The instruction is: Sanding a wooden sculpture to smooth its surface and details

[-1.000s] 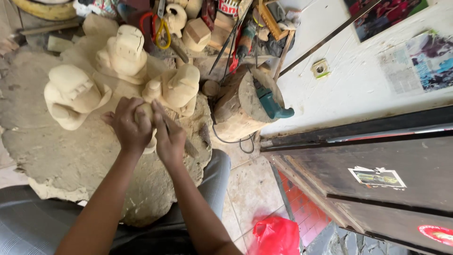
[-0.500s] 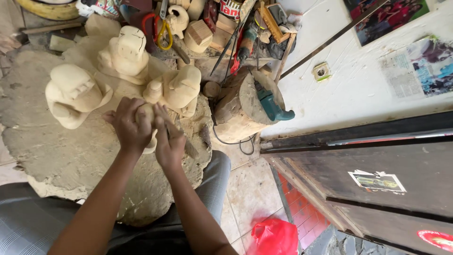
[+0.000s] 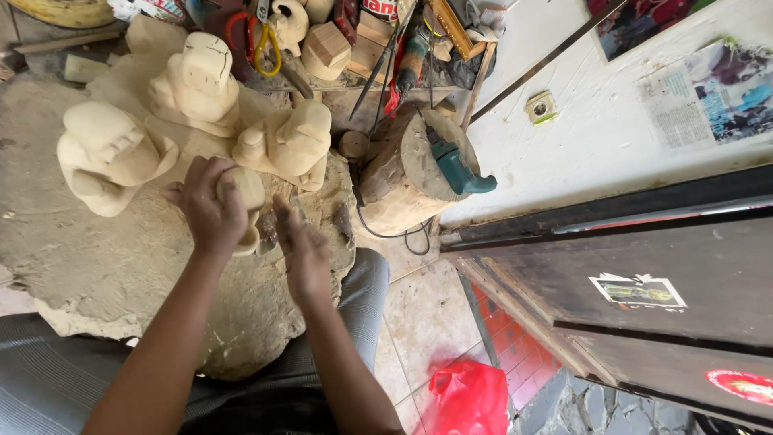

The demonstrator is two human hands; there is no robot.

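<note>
My left hand (image 3: 208, 208) grips a small pale wooden carving (image 3: 248, 200) that rests on a large, dust-covered stump-like work surface (image 3: 97, 274). Just to its right, my right hand (image 3: 299, 246) is held flat with the fingers together and nothing in it, a little apart from the carving. Three bigger unfinished pale carvings stand around: one at the left (image 3: 105, 157), one behind (image 3: 197, 80) and one to the right (image 3: 290, 143).
A log section (image 3: 398, 189) with a teal power tool (image 3: 455, 165) on top stands to the right, its cord on the tiled floor. Tools, wood blocks and red-handled scissors (image 3: 250, 36) crowd the back. A red plastic bag (image 3: 471, 399) lies by a dark door (image 3: 644, 274).
My right hand has come off the small carving and drawn back toward me. The left hand keeps its hold on the carving. The view has shifted slightly.
</note>
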